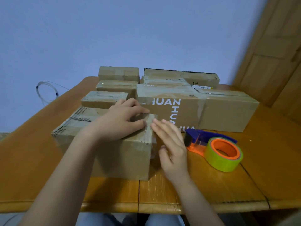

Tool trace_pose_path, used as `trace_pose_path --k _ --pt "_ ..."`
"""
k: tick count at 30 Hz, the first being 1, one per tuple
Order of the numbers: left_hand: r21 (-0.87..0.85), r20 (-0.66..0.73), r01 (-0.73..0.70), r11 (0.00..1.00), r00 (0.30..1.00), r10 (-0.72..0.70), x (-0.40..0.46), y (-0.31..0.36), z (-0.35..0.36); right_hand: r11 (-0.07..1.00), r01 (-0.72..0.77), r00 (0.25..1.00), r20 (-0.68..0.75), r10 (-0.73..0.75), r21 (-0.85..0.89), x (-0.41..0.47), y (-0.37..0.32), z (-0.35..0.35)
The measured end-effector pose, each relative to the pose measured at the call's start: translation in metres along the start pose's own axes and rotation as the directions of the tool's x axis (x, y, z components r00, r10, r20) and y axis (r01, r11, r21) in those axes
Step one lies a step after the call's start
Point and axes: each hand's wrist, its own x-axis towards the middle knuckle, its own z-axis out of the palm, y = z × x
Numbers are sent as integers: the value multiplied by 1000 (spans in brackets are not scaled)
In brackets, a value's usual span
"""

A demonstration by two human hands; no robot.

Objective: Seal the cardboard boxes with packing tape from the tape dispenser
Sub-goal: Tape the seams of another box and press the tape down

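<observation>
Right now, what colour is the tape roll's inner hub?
Orange, inside the yellow-green tape roll; head view shows it best.

A wooden tabletop (211,190) of orange-brown planks fills the lower part of the room. Behind it rises a plain pale blue wall (130,30). To the tabletop's right stands a panelled wooden door (273,54). Off its far left corner, a thin looped cable (47,90) hangs against the wall.
</observation>
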Motion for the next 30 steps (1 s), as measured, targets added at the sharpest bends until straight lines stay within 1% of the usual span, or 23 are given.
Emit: trace_pose_path --k 3,6,9,11,13,14,15,17,18,19,20,22,25,26,28,30 --pt "-38 3 6 999 1000 -6 -1 -1 -1 999 -33 999 6 32 36 -4 -1 1" --pt "-52 -1 3 999 1000 -3 0 -1 -1 989 -106 994 33 104 105 -7 -1 3" --pt "-57 1 4 998 1000 -4 0 -1 -1 963 -206 975 121 186 176 -10 -3 3" --pt "-53 10 9 999 1000 -8 1 -1 -2 950 -245 960 183 211 192 -13 -3 2" --pt "-48 18 20 999 1000 -20 0 0 -2 931 -275 952 204 228 241 -15 -2 -1" --pt "-49 18 24 999 1000 -23 0 0 -3 921 -287 952 181 245 263 -15 -3 -3" --pt "-52 17 24 998 1000 -23 0 1 -3 918 -284 958 123 259 277 -14 -3 -6" --pt "-69 15 23 997 1000 -22 0 0 -3 925 -249 959 -60 277 289 -6 -2 -11" --pt "-82 15 25 996 1000 -23 0 0 -3 919 -252 943 -135 303 304 2 0 -13" --pt "-94 13 24 995 1000 -23 -1 -1 -3 904 -267 924 -177 339 335 14 3 -13" --pt "-104 13 23 994 1000 -22 -1 -1 -3 878 -297 905 -182 384 375 26 7 -12" --pt "-117 15 26 993 1000 -24 -1 -2 -3 819 -378 881 -105 462 432 47 13 -6" --pt "-128 8 26 991 1000 -25 -2 -3 -3 751 -481 860 75 506 451 52 20 7" --pt "-134 7 25 991 1000 -24 -1 -3 -3 728 -509 847 114 520 458 48 22 12" --pt "-140 -8 20 990 1000 -21 -1 -3 -4 695 -530 834 150 532 486 43 23 17" --pt "-135 -5 15 991 1000 -16 -1 -3 -3 691 -518 839 143 524 505 42 24 19"
